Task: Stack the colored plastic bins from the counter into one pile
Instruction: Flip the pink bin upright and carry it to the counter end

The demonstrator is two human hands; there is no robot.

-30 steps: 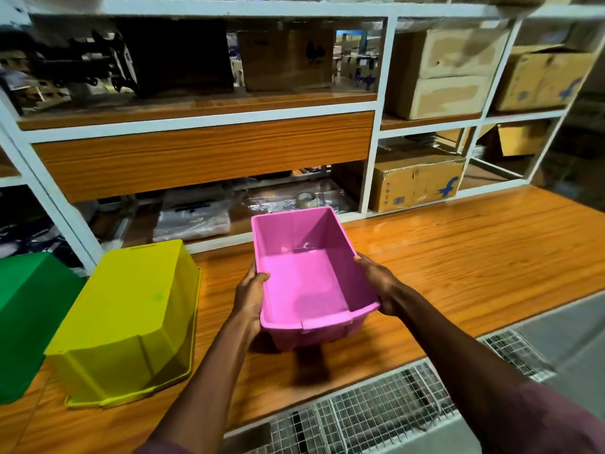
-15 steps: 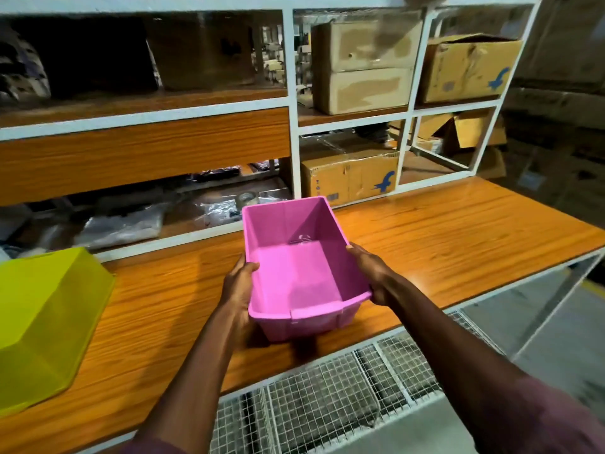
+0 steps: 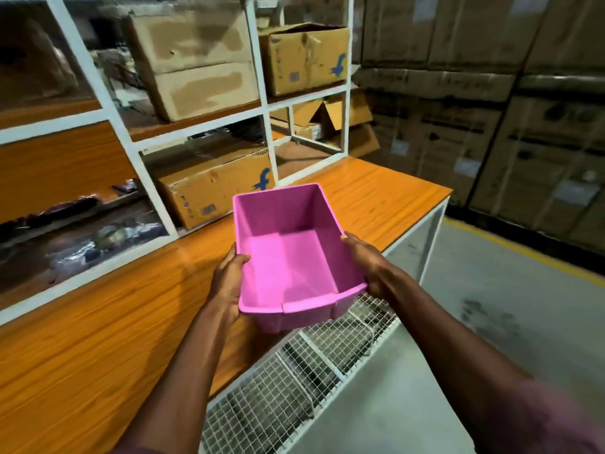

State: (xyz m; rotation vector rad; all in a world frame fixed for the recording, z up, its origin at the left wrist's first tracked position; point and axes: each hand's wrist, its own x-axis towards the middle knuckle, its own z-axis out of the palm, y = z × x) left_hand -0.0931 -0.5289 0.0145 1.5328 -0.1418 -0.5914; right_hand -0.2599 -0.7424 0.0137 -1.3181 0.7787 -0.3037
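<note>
Far left: white-framed shelf unit [image 3: 108, 103] with dark wrapped goods [image 3: 98, 237] in the low compartment, blurred. Orange wood-grain bench [image 3: 98, 339] runs from near left to far right, with a white edge.

Left hand [image 3: 229, 283] holds the left wall of the pink bin [image 3: 288, 257], thumb hooked over the rim, fingers under the side and out of sight. Grip is closed on the bin.

Pink bin: open-topped rectangular plastic, solid pink, smooth inside, nothing in it. The walls taper toward the floor, with a flat rolled rim all round. The near short wall is lower, with a stepped lip in its middle. It is held upright, slightly tilted, above the bench's near edge, partly over the wire mesh rack [image 3: 294, 381] below. Whether it touches the bench cannot be told.

Right hand [image 3: 370, 267] grips the right wall near the near corner, thumb on the rim, fingers wrapped below; that grip holds the bin too. A purple sleeve [image 3: 550, 417] shows near right.

Behind: cardboard boxes [image 3: 196, 60] on the shelves, some with a blue logo. Far right: a wall of stacked cartons [image 3: 491, 93], grey floor [image 3: 491, 306] with a yellow line.
</note>
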